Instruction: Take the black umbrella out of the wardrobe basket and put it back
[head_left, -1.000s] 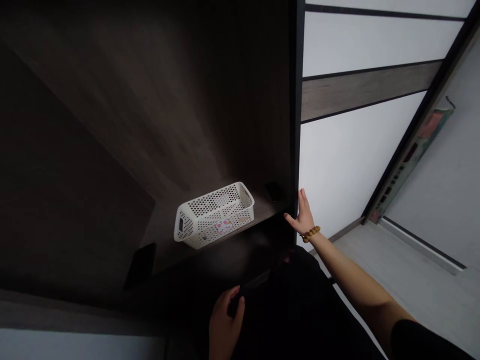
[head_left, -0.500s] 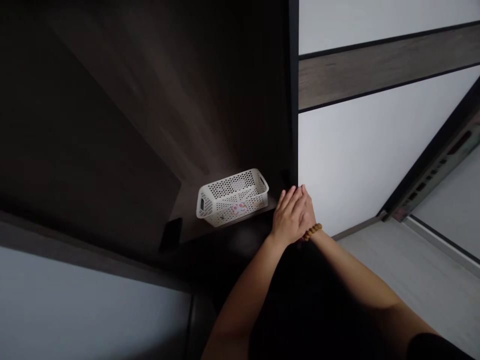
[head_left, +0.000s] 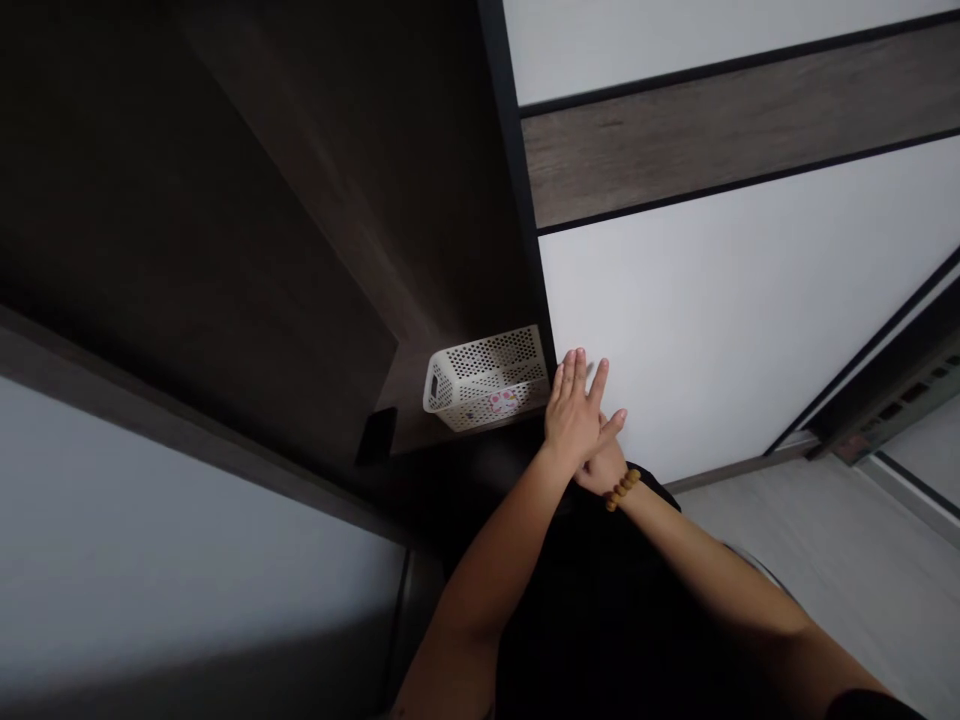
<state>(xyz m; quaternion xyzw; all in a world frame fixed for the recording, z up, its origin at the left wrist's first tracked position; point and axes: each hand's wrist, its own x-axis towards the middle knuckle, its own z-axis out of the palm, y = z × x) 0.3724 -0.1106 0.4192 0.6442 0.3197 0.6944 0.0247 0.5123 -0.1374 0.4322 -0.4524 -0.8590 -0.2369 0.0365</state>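
Note:
My left hand [head_left: 574, 412] lies flat with its fingers stretched out against the white sliding door [head_left: 712, 330], close to the door's dark left edge. It rests over my right hand [head_left: 600, 467], which is mostly hidden beneath it. One straight finger of the right hand shows, and a wooden bead bracelet [head_left: 622, 490] circles the right wrist. Neither hand holds anything. Just left of the hands, a white perforated basket [head_left: 484, 375] with a small sticker stands on a dark shelf inside the wardrobe. The door's edge overlaps the basket's right end.
A small dark object [head_left: 377, 435] stands on the same shelf left of the basket. Another pale door panel [head_left: 150, 560] fills the lower left. A wood-grain band [head_left: 712, 130] crosses the sliding door. Grey floor [head_left: 825, 570] lies at the lower right.
My left hand has come up from a dark thing low in view and now lies over my right hand on the door. The door's edge has slid left toward the basket.

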